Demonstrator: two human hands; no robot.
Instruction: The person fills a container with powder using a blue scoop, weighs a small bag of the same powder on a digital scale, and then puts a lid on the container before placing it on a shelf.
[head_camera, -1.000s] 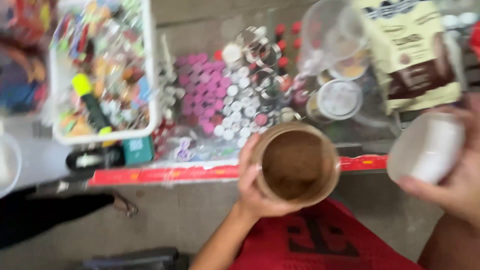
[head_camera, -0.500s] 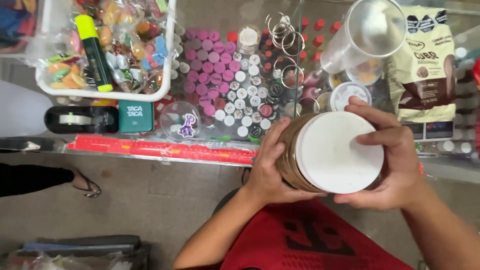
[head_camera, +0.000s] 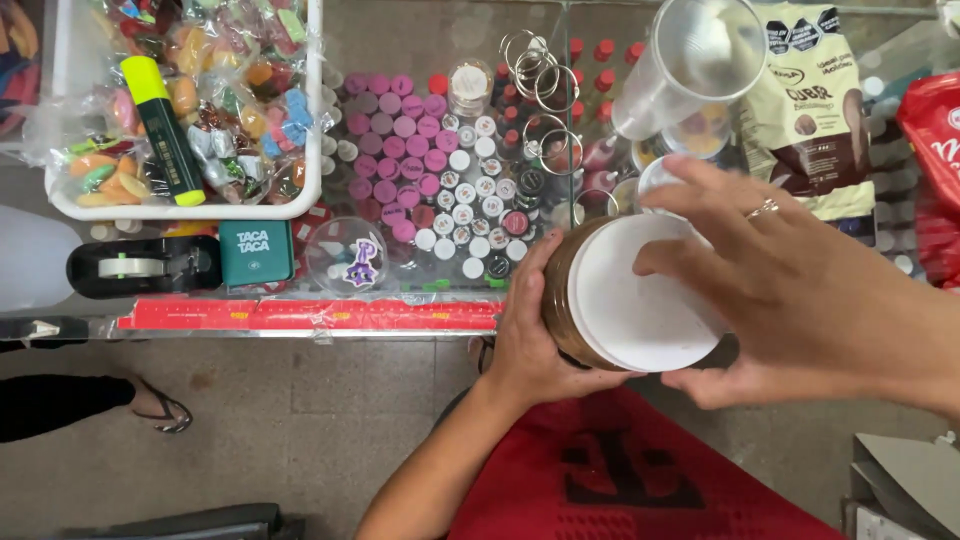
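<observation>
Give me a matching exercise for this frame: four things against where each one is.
1. white lid
2. highlighter pen
3. tape dispenser
4. clear plastic cup

a. in the white tray of sweets
b. upper right, lying tilted beside the cream pouch
c. on the brown jar between both hands
d. counter edge, left of the green box

Pairs: 1-c, 2-a, 3-d, 4-b
</observation>
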